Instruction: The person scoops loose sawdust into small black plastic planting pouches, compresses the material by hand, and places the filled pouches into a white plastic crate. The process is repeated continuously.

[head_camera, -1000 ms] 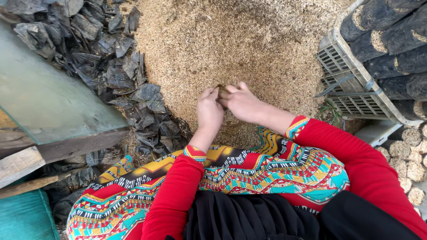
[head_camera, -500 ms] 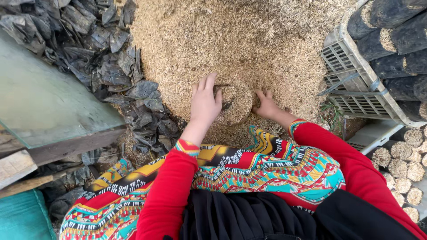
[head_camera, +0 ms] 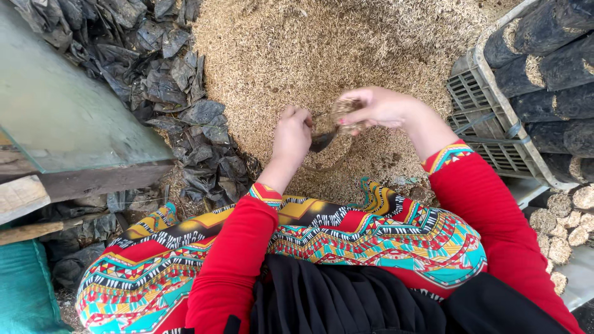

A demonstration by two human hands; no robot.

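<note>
So I'm crouched over a big heap of husks point(head_camera: 322, 49), pale tan stuff spread across the ground in front of my knees. My right hand point(head_camera: 380, 106) has its grip cupped round a handful of husks point(head_camera: 344, 111), fingers curled under it, held just above the heap. My left hand point(head_camera: 292, 135) is lower and just beside it, grip pinched narrow on the edge of a small black bag point(head_camera: 323, 141), which hangs right under the handful; I can't tell how far the bag's mouth is open since only a dark sliver of it shows between my hands. Both sleeves are red with patterned cuffs, and the bright zigzag cloth point(head_camera: 383, 241) over my lap fills the bottom of the view. To my left there's a messy pile of empty black bags point(head_camera: 179, 80) crumpled up against the heap, and past that a sheet of glass point(head_camera: 62, 117) lying on some wooden planks point(head_camera: 21, 198). On my right a grey plastic crate point(head_camera: 489, 130) stands at the heap's edge with filled black bags point(head_camera: 544, 55) stacked in it, husks showing at their ends, and a few more filled ones are lying below the crate.
</note>
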